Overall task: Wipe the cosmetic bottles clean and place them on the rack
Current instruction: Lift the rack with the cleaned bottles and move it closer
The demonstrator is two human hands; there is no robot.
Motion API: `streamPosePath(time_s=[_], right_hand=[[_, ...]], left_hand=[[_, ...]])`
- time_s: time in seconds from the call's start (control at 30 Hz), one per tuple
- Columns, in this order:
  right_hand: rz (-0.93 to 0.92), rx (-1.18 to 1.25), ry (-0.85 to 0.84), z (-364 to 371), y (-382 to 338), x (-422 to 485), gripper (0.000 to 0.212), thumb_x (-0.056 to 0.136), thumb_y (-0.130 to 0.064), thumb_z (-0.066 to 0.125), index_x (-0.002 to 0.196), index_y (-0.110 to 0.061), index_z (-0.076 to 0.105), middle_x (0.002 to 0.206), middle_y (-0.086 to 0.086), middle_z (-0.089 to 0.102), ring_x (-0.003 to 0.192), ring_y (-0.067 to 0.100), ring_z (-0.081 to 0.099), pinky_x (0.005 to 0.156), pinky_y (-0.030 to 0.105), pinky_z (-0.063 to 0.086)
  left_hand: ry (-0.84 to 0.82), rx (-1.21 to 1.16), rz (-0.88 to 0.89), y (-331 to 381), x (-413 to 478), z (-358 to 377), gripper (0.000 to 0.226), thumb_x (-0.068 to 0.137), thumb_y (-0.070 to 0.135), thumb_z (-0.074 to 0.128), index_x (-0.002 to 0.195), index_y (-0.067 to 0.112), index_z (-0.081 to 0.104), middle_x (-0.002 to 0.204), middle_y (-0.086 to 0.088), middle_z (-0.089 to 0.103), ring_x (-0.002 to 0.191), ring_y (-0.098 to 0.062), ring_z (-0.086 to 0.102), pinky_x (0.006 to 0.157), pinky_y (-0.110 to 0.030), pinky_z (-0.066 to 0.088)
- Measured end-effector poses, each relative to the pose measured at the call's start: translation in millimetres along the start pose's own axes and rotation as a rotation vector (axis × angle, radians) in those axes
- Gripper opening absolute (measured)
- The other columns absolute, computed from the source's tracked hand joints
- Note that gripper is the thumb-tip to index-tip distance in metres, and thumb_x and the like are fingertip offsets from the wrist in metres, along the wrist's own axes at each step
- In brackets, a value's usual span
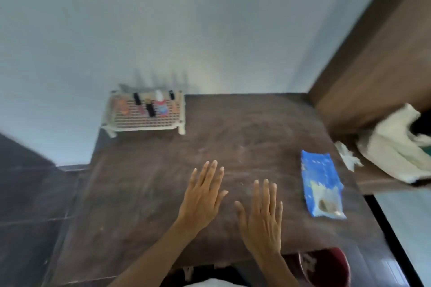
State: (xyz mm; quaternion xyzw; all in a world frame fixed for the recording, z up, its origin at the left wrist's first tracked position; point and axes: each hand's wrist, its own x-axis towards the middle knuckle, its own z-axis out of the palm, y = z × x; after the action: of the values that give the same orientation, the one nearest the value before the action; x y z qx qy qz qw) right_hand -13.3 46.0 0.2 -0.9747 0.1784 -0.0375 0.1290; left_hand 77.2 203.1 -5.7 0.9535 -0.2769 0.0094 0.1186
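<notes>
A cream perforated rack (144, 123) stands at the far left corner of the dark wooden table (233, 133), against the wall. Several small cosmetic bottles (150, 107) stand on it, among them black ones and a white-capped one with a red and blue label (161, 105). My left hand (203, 196) and my right hand (263, 214) lie flat on the table near its front edge, fingers straight and spread, holding nothing. A blue wipes packet (321, 184) lies to the right of my right hand.
A crumpled white tissue (348, 155) lies by the table's right edge. A cream cloth bag (396, 144) sits on a lower surface at the right. A dark red bin (326, 268) is below the front edge. A wooden panel (373, 53) rises at right.
</notes>
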Motion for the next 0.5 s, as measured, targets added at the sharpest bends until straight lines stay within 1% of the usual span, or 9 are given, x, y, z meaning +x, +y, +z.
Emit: streamPosePath(time_s=[0.1,0.17,0.27,0.33,0.4,0.43,0.5], right_hand=[[-0.115,0.045,-0.033,9,-33,37,0.076,0.094,-0.063,0.027,0.154,-0.018,0.015,0.161,0.005,0.013,0.149,0.021,-0.002,0.116,0.053,0.022],[-0.169,0.084,-0.026,11,-58,65,0.074,0.094,-0.061,0.029,0.152,-0.017,0.018,0.159,0.006,0.019,0.149,0.021,0.004,0.115,0.051,0.025],[-0.238,0.101,-0.051,18,-97,110,0.074,0.095,-0.061,0.029,0.151,-0.014,0.02,0.157,0.008,0.026,0.148,0.024,0.012,0.112,0.048,0.032],[-0.252,0.109,-0.106,21,-119,140,0.075,0.096,-0.061,0.029,0.152,-0.013,0.016,0.157,0.008,0.025,0.148,0.024,0.012,0.113,0.045,0.031],[-0.238,0.15,-0.159,28,-146,171,0.075,0.096,-0.059,0.032,0.152,-0.012,0.016,0.155,0.009,0.026,0.145,0.025,0.018,0.113,0.043,0.031],[-0.228,0.192,-0.181,30,-159,186,0.074,0.097,-0.056,0.034,0.152,-0.01,0.017,0.155,0.01,0.028,0.144,0.026,0.021,0.113,0.042,0.031],[-0.181,0.319,-0.243,36,-185,214,0.069,0.099,-0.048,0.038,0.151,-0.007,0.019,0.155,0.011,0.028,0.143,0.027,0.022,0.114,0.041,0.026]], left_hand=[[0.057,-0.004,-0.195,-51,-3,-18,0.059,0.101,0.046,0.033,0.148,0.013,0.047,0.156,-0.012,0.043,0.145,-0.029,0.041,0.112,-0.053,0.042],[0.112,-0.011,-0.314,-89,-4,-29,0.059,0.101,0.046,0.033,0.148,0.013,0.048,0.155,-0.012,0.045,0.144,-0.03,0.042,0.111,-0.052,0.043],[0.165,-0.071,-0.498,-147,2,-46,0.064,0.103,0.051,0.022,0.152,0.013,0.039,0.159,-0.011,0.039,0.149,-0.029,0.034,0.118,-0.049,0.035],[0.208,-0.13,-0.602,-183,10,-54,0.062,0.105,0.05,0.021,0.155,0.014,0.033,0.16,-0.01,0.035,0.15,-0.028,0.031,0.12,-0.048,0.033],[0.269,-0.218,-0.697,-221,21,-63,0.057,0.105,0.046,0.027,0.153,0.015,0.033,0.159,-0.01,0.036,0.148,-0.028,0.033,0.116,-0.051,0.038],[0.31,-0.269,-0.75,-237,28,-69,0.054,0.106,0.042,0.03,0.152,0.015,0.034,0.159,-0.01,0.037,0.147,-0.028,0.034,0.114,-0.052,0.04],[0.387,-0.375,-0.849,-270,43,-78,0.049,0.107,0.033,0.035,0.152,0.012,0.036,0.158,-0.011,0.038,0.147,-0.029,0.033,0.115,-0.051,0.038]])
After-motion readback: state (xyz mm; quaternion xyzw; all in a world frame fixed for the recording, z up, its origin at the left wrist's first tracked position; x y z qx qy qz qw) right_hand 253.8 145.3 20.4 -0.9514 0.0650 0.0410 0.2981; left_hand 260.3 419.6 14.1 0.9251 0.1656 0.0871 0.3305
